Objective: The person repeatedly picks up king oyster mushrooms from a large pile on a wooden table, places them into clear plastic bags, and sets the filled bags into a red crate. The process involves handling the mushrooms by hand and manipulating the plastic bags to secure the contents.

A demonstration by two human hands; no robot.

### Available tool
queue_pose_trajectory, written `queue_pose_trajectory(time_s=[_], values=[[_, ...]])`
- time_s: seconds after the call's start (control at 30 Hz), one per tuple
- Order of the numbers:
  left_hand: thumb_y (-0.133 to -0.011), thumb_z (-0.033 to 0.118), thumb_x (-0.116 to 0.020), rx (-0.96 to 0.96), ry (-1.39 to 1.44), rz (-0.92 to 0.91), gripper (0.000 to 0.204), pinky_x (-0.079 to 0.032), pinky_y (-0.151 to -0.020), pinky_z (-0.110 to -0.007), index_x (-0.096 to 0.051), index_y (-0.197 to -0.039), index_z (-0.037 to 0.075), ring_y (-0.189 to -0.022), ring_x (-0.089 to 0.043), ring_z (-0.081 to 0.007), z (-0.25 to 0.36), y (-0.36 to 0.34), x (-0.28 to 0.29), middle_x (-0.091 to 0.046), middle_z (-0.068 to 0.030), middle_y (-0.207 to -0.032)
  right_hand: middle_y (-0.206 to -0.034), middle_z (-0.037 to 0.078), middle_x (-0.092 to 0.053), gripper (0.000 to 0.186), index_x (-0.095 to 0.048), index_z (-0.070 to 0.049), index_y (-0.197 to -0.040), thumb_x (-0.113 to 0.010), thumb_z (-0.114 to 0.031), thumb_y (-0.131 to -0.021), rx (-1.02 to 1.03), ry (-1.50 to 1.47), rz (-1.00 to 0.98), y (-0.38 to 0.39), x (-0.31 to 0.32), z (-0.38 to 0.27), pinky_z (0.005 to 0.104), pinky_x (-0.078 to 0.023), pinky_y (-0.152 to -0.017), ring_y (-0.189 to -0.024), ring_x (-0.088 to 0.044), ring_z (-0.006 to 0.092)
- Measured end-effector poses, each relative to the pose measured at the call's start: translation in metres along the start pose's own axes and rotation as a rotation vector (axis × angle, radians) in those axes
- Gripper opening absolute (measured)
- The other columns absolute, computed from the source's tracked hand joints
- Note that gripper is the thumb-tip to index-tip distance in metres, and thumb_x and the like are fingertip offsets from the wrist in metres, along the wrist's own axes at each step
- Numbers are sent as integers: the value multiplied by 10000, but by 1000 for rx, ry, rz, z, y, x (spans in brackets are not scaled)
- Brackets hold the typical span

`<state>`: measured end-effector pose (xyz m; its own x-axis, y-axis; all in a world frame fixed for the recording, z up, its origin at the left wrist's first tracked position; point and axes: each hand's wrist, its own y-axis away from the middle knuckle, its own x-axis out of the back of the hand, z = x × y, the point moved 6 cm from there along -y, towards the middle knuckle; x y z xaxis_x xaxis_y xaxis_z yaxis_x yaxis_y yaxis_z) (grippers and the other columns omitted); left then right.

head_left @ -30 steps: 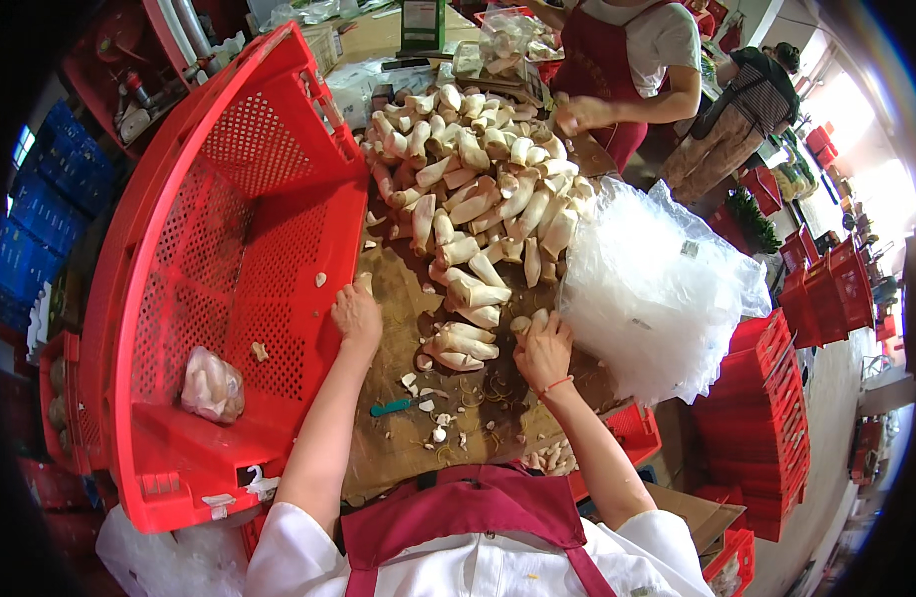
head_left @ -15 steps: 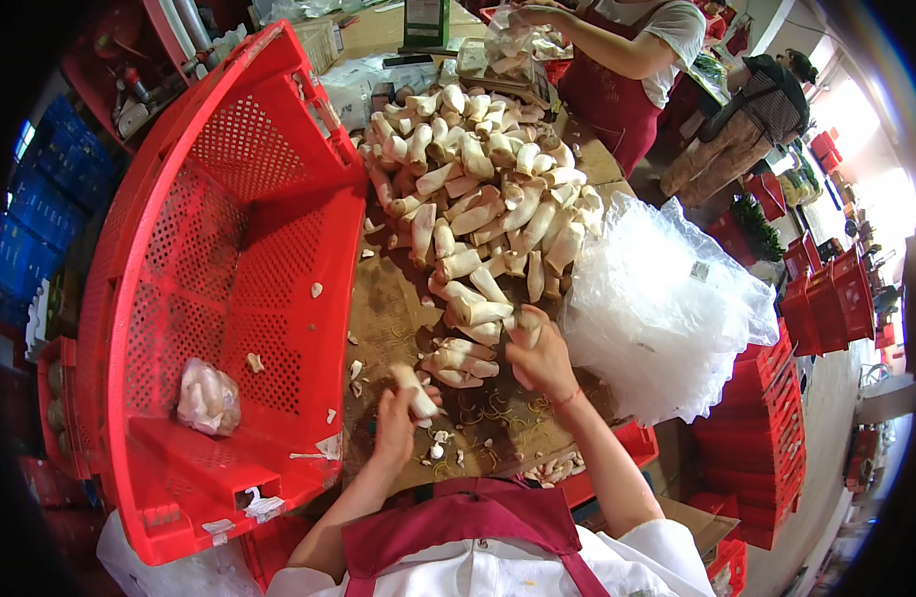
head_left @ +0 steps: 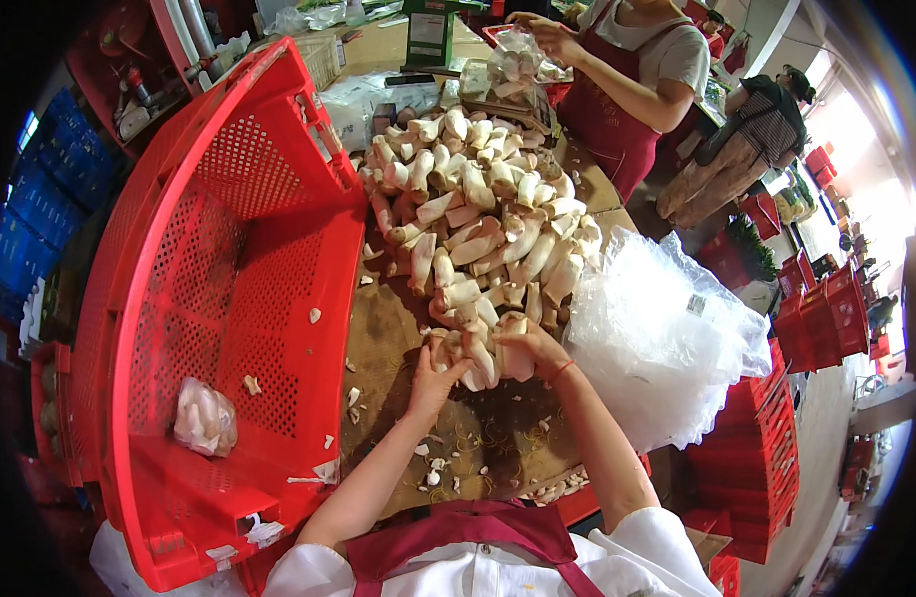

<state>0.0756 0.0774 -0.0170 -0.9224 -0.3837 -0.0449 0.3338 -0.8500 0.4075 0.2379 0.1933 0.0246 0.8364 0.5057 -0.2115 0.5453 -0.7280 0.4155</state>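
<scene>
Basically holding a bunch of mushrooms (head_left: 480,360) between both hands, right at the near edge of the big pile (head_left: 478,219); can't tell whether lifted or resting. Gripping narrow with left hand (head_left: 436,383), thumb laid across the near face. Clasping from the right with right hand (head_left: 535,348), over a thick stem (head_left: 514,356), fingertips mostly hidden. Probably squeezing from both sides to keep loose, slippery pieces together as one bunch; a one-handed hold would likely shed a few. Can't tell how hard pressed. Also working on the near side of the pile, likely for short reach and no leaning. Set to the left, just beside the table (head_left: 383,318): red crate (head_left: 323,269), open toward the hands, with a bagged lot (head_left: 205,418) lying inside; probably parked there for easy access. Heaped on the right: clear plastic bags (head_left: 667,338), probably for grabbing without a step. Scattered nearer the apron (head_left: 458,532): small scraps (head_left: 435,476), seemingly ignored with both hands full.
</scene>
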Motion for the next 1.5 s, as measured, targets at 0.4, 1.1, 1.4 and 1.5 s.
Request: queue_pose_trajectory(time_s=[0.4,1.1,1.4,1.5], values=[[-625,404,-877,43,248,-90,1097,-375,-1015,-358,-240,-1443,44,-1257,-418,-250,7,-2,-10,-412,-154,-1372,-1120,89,-575,597,-454,5,-1240,-751,-218,-772,-107,-111,-210,15,-18,-1,302,-463,-876,-1020,-556,166],[-872,287,-669,-331,205,-268,725,-505,-864,-336,-282,-1422,19,-1055,-595,-214,285,-184,-35,-548,-143,-1219,-922,87,-607,617,-548,10,-1124,-775,-422,-746,224,168,-45,-148,0,-270,286,-505,-640,-742,-591,163],[-887,550,-498,-508,-850,16,807,-237,-1125,-404,-200,-1498,116,-1372,-301,-360,289,-248,-59,-336,-218,-1472,-1349,192,-493,826,-407,39,-1370,-672,-509,-811,195,446,136,-224,37,-261,328,-409,-985,-1263,-462,233],[-899,446,-559,-741,-697,203,680,-311,-1080,-404,-351,-1428,72,-1295,-404,-363,289,-249,-48,-433,-222,-1393,-1286,197,-543,795,-444,60,-1334,-684,-475,-796,283,793,231,-263,81,-260,315,-421,-967,-1159,-541,229]])
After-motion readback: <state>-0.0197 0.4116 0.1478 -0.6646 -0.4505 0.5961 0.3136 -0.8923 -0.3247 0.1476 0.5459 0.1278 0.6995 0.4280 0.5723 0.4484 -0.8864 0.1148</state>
